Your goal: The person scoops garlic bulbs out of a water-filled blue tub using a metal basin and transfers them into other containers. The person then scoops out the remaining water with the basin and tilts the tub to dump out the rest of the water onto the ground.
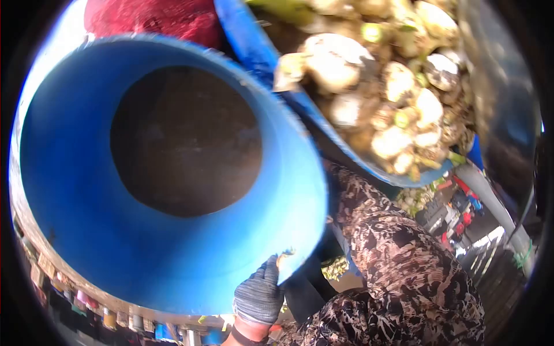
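Note:
A large blue barrel [271, 173] fills the left and middle, with murky brown water [187, 144] in its bottom. My left hand [259, 294], in a grey knit glove with a dark band at the wrist, grips the barrel's near rim, fingers curled over its edge. Close to the fingertips, a small yellowish-brown bit [284, 258] clings to the rim. Beyond the barrel, a second blue container [245, 34] holds a heap of muddy, white, bulb-like vegetables [337, 60] with pale green stubs. My right hand is out of the picture.
Red mesh material [150, 22] lies behind the barrel. A curved shiny metal surface [502, 92] stands at the right, above a grey post [490, 199]. Camouflage-patterned clothing [398, 254] fills the lower right. Several crates and small objects line the lower left background.

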`<state>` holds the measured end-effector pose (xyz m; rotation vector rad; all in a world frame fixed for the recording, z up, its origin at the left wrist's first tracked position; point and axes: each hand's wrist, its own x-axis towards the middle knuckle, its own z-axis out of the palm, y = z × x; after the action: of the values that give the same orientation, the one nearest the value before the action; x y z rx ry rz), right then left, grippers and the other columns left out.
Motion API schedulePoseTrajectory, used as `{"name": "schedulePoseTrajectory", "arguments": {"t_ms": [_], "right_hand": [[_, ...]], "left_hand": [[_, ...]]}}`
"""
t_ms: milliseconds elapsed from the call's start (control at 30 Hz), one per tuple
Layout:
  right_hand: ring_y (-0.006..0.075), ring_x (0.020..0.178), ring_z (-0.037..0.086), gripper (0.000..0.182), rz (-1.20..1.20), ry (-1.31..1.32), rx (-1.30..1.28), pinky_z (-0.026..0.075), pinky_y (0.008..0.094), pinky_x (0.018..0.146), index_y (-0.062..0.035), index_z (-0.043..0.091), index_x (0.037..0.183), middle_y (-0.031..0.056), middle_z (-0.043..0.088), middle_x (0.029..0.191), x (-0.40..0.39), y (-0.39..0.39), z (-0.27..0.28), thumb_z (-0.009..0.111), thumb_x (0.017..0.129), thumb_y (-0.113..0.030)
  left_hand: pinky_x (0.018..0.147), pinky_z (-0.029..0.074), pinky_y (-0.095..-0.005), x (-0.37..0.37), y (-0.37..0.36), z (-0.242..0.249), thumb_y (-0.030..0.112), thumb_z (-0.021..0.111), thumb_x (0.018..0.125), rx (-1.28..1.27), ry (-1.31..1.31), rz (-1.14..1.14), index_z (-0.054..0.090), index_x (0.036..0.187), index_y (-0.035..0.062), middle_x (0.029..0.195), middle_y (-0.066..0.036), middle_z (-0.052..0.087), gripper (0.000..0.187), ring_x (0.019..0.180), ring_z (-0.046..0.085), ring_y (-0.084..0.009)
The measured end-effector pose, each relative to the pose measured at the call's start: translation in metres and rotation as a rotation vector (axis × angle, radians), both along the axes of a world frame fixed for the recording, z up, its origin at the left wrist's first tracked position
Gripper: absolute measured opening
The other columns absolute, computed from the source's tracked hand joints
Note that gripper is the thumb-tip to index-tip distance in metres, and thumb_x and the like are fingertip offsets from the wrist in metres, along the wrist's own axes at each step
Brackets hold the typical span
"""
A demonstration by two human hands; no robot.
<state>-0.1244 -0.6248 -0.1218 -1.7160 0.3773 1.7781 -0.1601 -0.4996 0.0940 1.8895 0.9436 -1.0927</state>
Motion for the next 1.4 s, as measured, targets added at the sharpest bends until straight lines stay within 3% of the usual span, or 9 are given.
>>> {"name": "schedulePoseTrajectory", "arguments": {"t_ms": [133,433,500,567,633,900,1033,1067,1400], "right_hand": [[0.0229,0.114,0.041,0.046,-0.035,0.078,-0.03,0.032,0.0348,0.094,-0.0036,0.041,0.127,0.0116,0.045,0.124,-0.023,-0.016,0.003,0.042,0.09,-0.03],[0.0242,0.122,0.032,0.055,-0.142,0.243,-0.067,0.024,0.0364,0.1,-0.0059,0.035,0.133,0.01,0.036,0.133,-0.03,-0.025,0.008,0.036,0.09,-0.041],[0.0245,0.123,0.03,0.057,-0.188,0.297,-0.058,0.022,0.0368,0.102,-0.0064,0.033,0.134,0.0096,0.034,0.135,-0.022,-0.015,0.009,0.034,0.09,-0.043],[0.0248,0.125,0.028,0.059,-0.266,0.36,-0.053,0.02,0.0371,0.103,-0.0069,0.031,0.135,0.0093,0.032,0.137,-0.008,0.001,0.013,0.033,0.09,-0.046],[0.0251,0.127,0.027,0.061,-0.361,0.447,-0.036,0.018,0.0375,0.105,-0.0074,0.03,0.136,0.0089,0.03,0.138,0.01,0.025,0.02,0.032,0.09,-0.048],[0.0263,0.134,0.019,0.07,-0.618,0.943,-0.025,0.011,0.0388,0.111,-0.0094,0.024,0.141,0.0075,0.022,0.146,0.05,0.156,0.102,0.026,0.09,-0.057],[0.0266,0.136,0.018,0.073,-0.219,0.562,0.11,0.009,0.0385,0.112,-0.0088,0.021,0.142,0.0083,0.02,0.148,0.045,0.187,0.154,0.026,0.09,-0.06],[0.0265,0.135,0.019,0.074,-0.273,0.569,0.078,0.009,0.0375,0.112,-0.0082,0.023,0.142,0.0081,0.021,0.148,0.041,0.179,0.148,0.025,0.09,-0.06],[0.0278,0.133,0.024,0.075,-0.167,0.343,-0.042,0.014,0.0379,0.11,-0.0066,0.028,0.139,0.0096,0.027,0.145,0.037,0.125,0.102,0.024,0.089,-0.062]], "left_hand": [[0.064,0.051,-0.0365,-0.03,0.007,0.004,0.022,0.065,0.071,-0.035,-0.083,0.004,0.054,0.116,0.0059,0.098,-0.014,0.064,0.049,0.075,0.064,-0.0282],[0.06,0.05,-0.0352,-0.057,0.013,0.046,0.02,0.066,0.067,0.058,-0.062,0.013,0.056,0.115,0.0081,0.095,-0.009,0.065,0.051,0.072,0.064,-0.023],[0.059,0.05,-0.0327,-0.056,0.022,0.07,0.016,0.057,0.071,0.051,-0.027,0.008,0.053,0.117,0.0079,0.102,-0.008,0.064,0.047,0.072,0.064,-0.0206],[0.065,0.048,-0.0382,-0.053,0.039,0.097,0.02,0.068,0.063,0.06,0.006,0.126,0.06,0.109,0.0106,0.093,-0.009,0.065,0.048,0.077,0.062,-0.0258],[0.073,0.046,-0.0385,-0.056,0.049,0.139,0.01,0.065,0.063,0.154,-0.076,0.219,0.054,0.118,0.0132,0.097,-0.011,0.061,0.056,0.083,0.057,-0.0301],[0.074,0.045,-0.0418,-0.053,0.102,0.251,0.016,0.075,0.062,0.781,-0.103,0.356,0.062,0.086,0.0079,0.08,-0.01,0.06,0.028,0.083,0.058,-0.0319],[0.064,0.042,-0.0383,-0.063,0.136,0.284,0.028,0.074,0.066,0.897,-0.213,0.385,0.061,0.076,0.0081,0.07,-0.009,0.056,0.026,0.069,0.054,-0.0289],[0.063,0.041,-0.0394,-0.072,0.134,0.288,0.029,0.077,0.057,0.928,-0.198,0.353,0.061,0.077,0.0122,0.071,-0.007,0.054,0.031,0.07,0.054,-0.0279],[0.067,0.046,-0.0396,-0.095,0.064,0.229,0.042,0.07,0.064,0.749,-0.264,0.315,0.062,0.079,0.0139,0.066,-0.002,0.051,0.033,0.068,0.055,-0.0258]]}}
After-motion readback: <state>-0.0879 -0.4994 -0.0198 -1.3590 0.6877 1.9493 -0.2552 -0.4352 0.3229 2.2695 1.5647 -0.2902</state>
